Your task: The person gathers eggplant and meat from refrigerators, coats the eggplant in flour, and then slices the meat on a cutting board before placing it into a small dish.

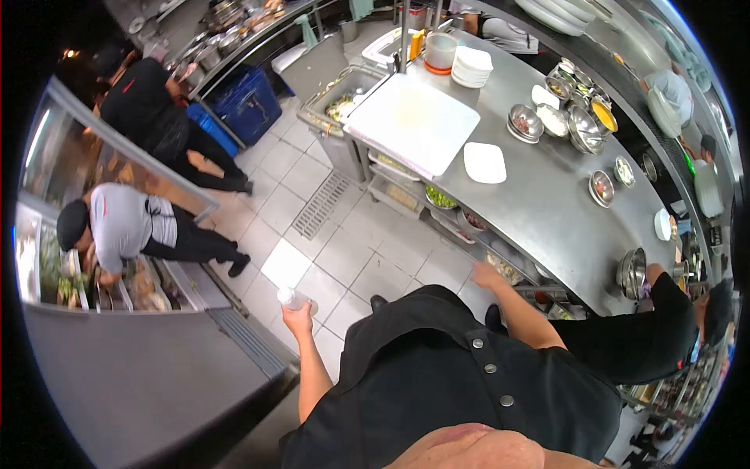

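Note:
Low at the centre-left, my left hand (298,318) is closed around a clear, whitish bottle (291,298), held over the floor tiles. My right hand (489,277) hangs beside the edge of the steel counter (539,211), near the lower shelf with food containers. Its fingers are too small and unclear to tell whether they hold anything. On the counter lie a white cutting board (414,121) and a square white plate (485,162), both beyond my right hand.
One co-worker (129,219) leans into an open chilled case at the left; another (144,109) stands behind. A person in black works at the counter's right end. Metal bowls (584,129) cover its far side. A floor drain (321,205) lies ahead.

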Demonstrator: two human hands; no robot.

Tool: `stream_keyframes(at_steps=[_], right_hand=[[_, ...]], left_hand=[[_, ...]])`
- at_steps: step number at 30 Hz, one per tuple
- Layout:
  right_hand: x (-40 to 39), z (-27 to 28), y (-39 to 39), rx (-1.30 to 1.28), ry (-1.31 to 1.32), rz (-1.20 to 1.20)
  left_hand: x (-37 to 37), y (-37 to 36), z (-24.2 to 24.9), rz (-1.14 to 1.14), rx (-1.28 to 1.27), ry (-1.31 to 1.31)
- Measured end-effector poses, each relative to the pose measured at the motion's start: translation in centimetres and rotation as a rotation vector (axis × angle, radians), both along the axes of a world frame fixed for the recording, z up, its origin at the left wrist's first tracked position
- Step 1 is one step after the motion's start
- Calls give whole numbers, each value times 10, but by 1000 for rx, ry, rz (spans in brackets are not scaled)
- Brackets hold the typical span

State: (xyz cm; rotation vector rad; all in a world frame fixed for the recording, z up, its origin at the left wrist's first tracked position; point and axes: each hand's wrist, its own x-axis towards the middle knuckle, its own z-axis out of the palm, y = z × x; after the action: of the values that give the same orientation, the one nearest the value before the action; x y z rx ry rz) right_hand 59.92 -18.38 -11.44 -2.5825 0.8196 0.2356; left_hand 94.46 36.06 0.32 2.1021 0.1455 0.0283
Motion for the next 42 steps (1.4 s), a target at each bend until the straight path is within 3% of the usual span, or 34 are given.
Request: stream_keyframes(at_steps=[2, 4, 6, 10, 15, 17, 19, 20, 23, 25, 29, 31, 32, 34, 35, 39, 42], right_hand=[[112, 112, -6, 155, -125, -59], [192, 175, -22, 198, -372, -54], [261, 238, -45, 286, -423, -167], [381, 269, -173, -67, -633, -117], [491, 293, -346, -408, -709, -359], [521, 306, -404, -465, -439, -382], [542, 308, -438, -523, -311, -392], [546, 306, -450, -573, -174, -371], [554, 283, -489, -514, -79, -310], [550, 298, -496, -520, -53, -254], [515, 309, -476, -480, -277, -235], [479, 320, -443, -511, -562, -252], [456, 333, -423, -428, -559, -270], [392, 350, -361, -235, -470, -466], [372, 338, -347, -214, -476, -489], [334, 267, -324, -283, -421, -602], [326, 244, -321, -283, -285, -609]], left_hand=[[56, -42, 31, -110, -75, -37], [108, -69, 38, -173, -100, -53], [151, -96, 41, -240, -126, -64], [207, -137, 43, -244, -172, -67], [231, -150, 35, -99, -85, -50], [241, -154, 44, -50, 111, 82], [248, -171, 61, -81, 95, 113], [256, -179, 64, -92, 94, 123], [289, -194, 49, -158, 99, 144], [324, -201, 26, -244, 64, 154], [406, -226, -12, -456, -44, 145], [408, -284, 40, -443, -13, 101], [405, -322, 79, -436, 3, 79], [425, -373, 86, -525, -140, 52], [432, -394, 90, -590, -285, 14], [440, -495, 118, -979, -156, 135], [415, -589, 143, -1208, -361, 68]])
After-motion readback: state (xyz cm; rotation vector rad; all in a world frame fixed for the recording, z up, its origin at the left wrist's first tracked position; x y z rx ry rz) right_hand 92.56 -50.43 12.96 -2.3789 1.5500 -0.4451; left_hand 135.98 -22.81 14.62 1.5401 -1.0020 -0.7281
